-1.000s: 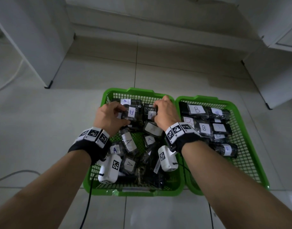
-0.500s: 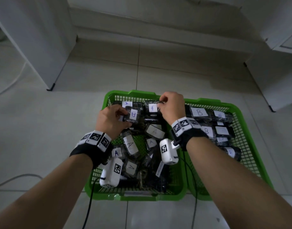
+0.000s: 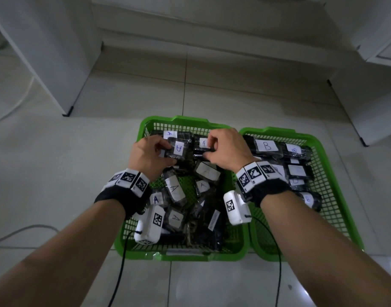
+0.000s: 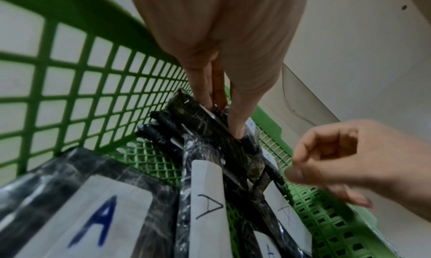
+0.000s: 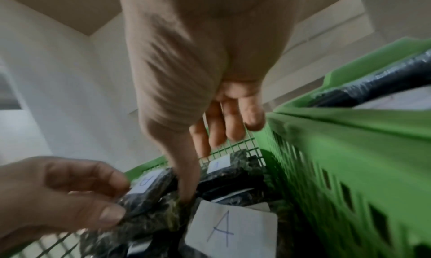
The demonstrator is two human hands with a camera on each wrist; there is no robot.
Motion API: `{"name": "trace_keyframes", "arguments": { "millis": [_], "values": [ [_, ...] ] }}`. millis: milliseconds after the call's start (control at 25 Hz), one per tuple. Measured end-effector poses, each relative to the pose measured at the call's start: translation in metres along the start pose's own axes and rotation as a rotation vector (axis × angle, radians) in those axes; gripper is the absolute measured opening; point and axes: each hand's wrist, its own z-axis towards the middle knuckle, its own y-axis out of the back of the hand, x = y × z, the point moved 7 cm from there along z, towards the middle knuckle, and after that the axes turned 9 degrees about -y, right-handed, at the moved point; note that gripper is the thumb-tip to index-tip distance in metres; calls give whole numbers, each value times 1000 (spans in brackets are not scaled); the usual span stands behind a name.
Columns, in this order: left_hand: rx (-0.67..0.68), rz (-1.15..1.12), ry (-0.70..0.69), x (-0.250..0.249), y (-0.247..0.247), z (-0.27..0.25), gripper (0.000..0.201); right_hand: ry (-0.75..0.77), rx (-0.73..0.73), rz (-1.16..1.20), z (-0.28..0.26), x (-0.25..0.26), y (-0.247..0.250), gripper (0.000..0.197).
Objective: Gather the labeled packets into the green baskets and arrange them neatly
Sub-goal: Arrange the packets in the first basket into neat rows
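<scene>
Left hand (image 3: 149,155) pinches a black plastic-wrapped packet with white "A" label (image 3: 178,149) at the far end of the left green mesh basket (image 3: 181,254). Right hand (image 3: 229,149) pinches the neighbouring A packet (image 3: 202,144). Slick wrap could slip; loose pile may topple.

Two green baskets (image 3: 179,120) (image 3: 311,138), two hands (image 3: 150,154) (image 3: 227,149), A-labelled and B-labelled packets too heaped to count.

Two baskets sit side by side on the floor (image 3: 57,173), rims touching. The left hand (image 3: 149,155) and right hand (image 3: 229,149) are over the far end of the left basket (image 3: 128,247), close together. Packets marked A (image 3: 174,188) lie heaped under and behind the hands, toward the person. To the right of the right hand, packets marked B (image 3: 266,146) lie in rows in the right basket (image 3: 345,207).
</scene>
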Motion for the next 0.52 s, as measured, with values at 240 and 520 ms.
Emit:
{"name": "trace_keyframes", "arguments": {
  "millis": [240,520],
  "values": [
    [0,10,32,0,0,1,32,57,193,-389,-22,16,-21,34],
    [3,-30,65,1,1,0,33,155,133,-323,-13,24,-16,15]
  ]
}}
